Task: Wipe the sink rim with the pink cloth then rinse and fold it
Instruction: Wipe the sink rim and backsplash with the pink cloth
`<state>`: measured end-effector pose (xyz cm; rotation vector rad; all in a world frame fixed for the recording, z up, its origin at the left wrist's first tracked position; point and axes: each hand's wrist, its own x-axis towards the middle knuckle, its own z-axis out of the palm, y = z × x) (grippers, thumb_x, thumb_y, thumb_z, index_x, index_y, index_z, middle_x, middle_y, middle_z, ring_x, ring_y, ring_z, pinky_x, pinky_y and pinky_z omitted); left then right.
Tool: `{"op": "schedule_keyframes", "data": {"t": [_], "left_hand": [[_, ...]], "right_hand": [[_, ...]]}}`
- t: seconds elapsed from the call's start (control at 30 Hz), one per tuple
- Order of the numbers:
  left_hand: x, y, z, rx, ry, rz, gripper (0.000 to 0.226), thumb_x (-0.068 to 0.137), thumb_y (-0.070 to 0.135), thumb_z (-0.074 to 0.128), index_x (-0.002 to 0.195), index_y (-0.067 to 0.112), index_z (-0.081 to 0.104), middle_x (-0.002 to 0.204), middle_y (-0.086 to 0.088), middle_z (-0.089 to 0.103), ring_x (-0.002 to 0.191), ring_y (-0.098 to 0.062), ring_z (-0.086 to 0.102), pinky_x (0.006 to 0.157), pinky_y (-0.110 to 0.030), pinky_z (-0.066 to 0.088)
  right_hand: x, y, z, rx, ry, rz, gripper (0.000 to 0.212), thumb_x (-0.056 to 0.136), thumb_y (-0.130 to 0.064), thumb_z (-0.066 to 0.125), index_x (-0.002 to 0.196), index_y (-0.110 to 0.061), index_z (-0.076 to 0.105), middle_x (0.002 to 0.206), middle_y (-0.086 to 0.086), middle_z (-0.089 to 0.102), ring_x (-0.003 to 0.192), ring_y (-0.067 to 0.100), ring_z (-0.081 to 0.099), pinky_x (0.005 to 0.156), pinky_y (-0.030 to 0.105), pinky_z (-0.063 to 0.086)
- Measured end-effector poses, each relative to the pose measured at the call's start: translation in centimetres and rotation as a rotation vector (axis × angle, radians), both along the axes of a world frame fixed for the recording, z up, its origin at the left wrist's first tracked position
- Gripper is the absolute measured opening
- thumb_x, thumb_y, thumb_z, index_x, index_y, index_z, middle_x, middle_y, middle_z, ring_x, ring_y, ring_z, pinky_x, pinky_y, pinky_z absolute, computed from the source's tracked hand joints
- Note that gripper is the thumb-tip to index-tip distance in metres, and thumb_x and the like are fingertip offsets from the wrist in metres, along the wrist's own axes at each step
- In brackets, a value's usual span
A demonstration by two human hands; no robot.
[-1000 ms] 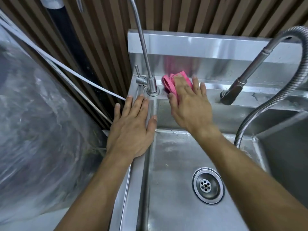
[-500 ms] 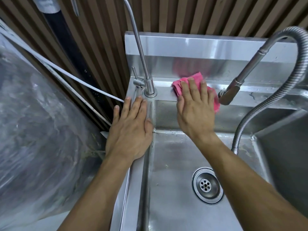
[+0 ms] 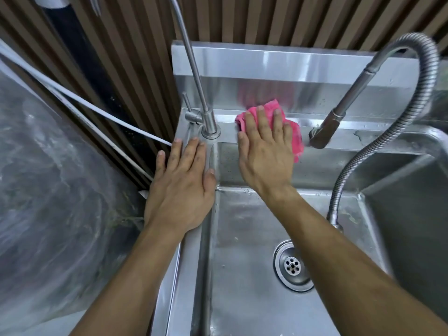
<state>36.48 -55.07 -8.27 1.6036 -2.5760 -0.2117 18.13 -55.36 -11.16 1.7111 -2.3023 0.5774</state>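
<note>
A pink cloth [image 3: 293, 132] lies on the back rim [image 3: 363, 135] of the steel sink, between the thin tap and the sprayer head. My right hand [image 3: 264, 151] presses flat on the cloth with straight fingers; most of the cloth is hidden under it. My left hand [image 3: 181, 187] rests flat, fingers straight, on the sink's left rim [image 3: 191, 263], just in front of the thin tap's base.
A thin gooseneck tap [image 3: 208, 117] stands at the back left corner. A pull-out sprayer [image 3: 324, 132] on a coiled metal hose [image 3: 351, 170] hangs right of the cloth. The basin has a drain [image 3: 292, 265]. Clear plastic sheeting [image 3: 48, 190] and white tubes lie at left.
My right hand slid the cloth rightward along the back rim from beside the thin tap, then drew back slightly left. My left hand stays put.
</note>
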Motion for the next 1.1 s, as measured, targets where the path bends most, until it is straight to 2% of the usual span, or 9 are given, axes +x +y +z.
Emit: {"op": "schedule_keyframes", "data": {"t": [0.13,0.2,0.33,0.47,0.57,0.73,0.87,1.0,1.1], "left_hand": [[0.0,0.0,0.0,-0.009,-0.009,-0.006,0.07,0.1,0.047,0.015,0.164,0.02,0.019,0.172,0.004,0.012,0.159,-0.022,0.002,0.128,-0.048,0.002],[-0.1,-0.2,0.1,-0.009,0.006,-0.005,0.07,0.098,0.046,0.02,0.163,0.018,0.025,0.171,0.003,0.02,0.158,-0.024,0.009,0.128,-0.049,0.008],[-0.3,-0.5,0.6,-0.026,-0.008,-0.036,0.073,0.092,0.046,0.028,0.156,0.012,0.037,0.161,-0.005,0.037,0.15,-0.033,0.026,0.119,-0.058,0.028],[-0.1,-0.3,0.3,-0.009,-0.072,-0.039,0.074,0.097,0.051,0.013,0.163,0.017,0.021,0.169,0.001,0.02,0.157,-0.028,0.011,0.124,-0.056,0.019],[0.0,-0.3,-0.1,-0.01,-0.046,-0.029,0.07,0.1,0.048,0.009,0.164,0.019,0.017,0.172,0.003,0.013,0.159,-0.025,0.003,0.127,-0.054,0.012],[0.0,-0.4,-0.1,-0.012,-0.036,-0.031,0.07,0.099,0.044,0.015,0.163,0.018,0.021,0.171,0.003,0.017,0.159,-0.025,0.007,0.127,-0.053,0.012],[0.2,-0.5,0.0,-0.001,-0.017,-0.041,0.069,0.1,0.045,0.015,0.164,0.019,0.02,0.172,0.004,0.015,0.159,-0.024,0.005,0.127,-0.052,0.011],[0.3,-0.5,0.0,0.016,-0.003,-0.035,0.069,0.101,0.046,0.013,0.164,0.021,0.016,0.172,0.006,0.01,0.159,-0.021,0.0,0.128,-0.05,0.006],[0.0,-0.6,-0.1,0.014,-0.002,-0.02,0.069,0.101,0.048,0.01,0.165,0.022,0.014,0.172,0.007,0.007,0.159,-0.019,-0.003,0.128,-0.049,0.002]], "right_hand": [[1.0,-1.5,0.7,0.079,0.081,0.264,0.052,0.11,-0.04,0.03,0.156,-0.02,0.045,0.163,0.004,0.041,0.156,0.035,0.025,0.126,0.051,0.02],[-1.6,-0.9,0.8,0.071,0.121,0.293,0.051,0.111,-0.044,0.029,0.157,-0.027,0.043,0.164,-0.002,0.041,0.157,0.029,0.026,0.126,0.05,0.024],[-3.9,1.7,-0.2,0.014,0.046,-0.036,0.051,0.111,-0.039,0.03,0.158,-0.021,0.041,0.165,0.003,0.039,0.156,0.034,0.026,0.126,0.053,0.022],[1.5,-1.0,0.4,0.009,-0.12,-0.291,0.057,0.108,-0.035,0.028,0.16,-0.013,0.035,0.167,0.012,0.032,0.156,0.041,0.021,0.128,0.053,0.01],[5.0,-2.4,1.4,0.092,-0.175,-0.047,0.061,0.105,-0.036,0.023,0.162,-0.016,0.031,0.17,0.009,0.024,0.159,0.038,0.013,0.128,0.049,0.002],[0.2,-1.2,1.5,0.118,0.032,0.291,0.056,0.106,-0.038,0.024,0.16,-0.026,0.036,0.167,-0.002,0.034,0.157,0.03,0.025,0.127,0.05,0.019],[-1.1,0.4,0.4,0.07,0.03,0.054,0.054,0.109,-0.035,0.029,0.161,-0.023,0.034,0.168,0.0,0.032,0.158,0.03,0.022,0.126,0.051,0.021],[0.5,0.4,0.8,0.088,-0.179,-0.326,0.059,0.109,-0.031,0.028,0.164,-0.012,0.021,0.172,0.01,0.017,0.159,0.037,0.008,0.128,0.05,0.003],[3.5,-1.2,1.6,0.129,-0.204,-0.223,0.061,0.107,-0.032,0.023,0.164,-0.009,0.022,0.172,0.014,0.016,0.159,0.039,0.008,0.128,0.052,0.001]]}}
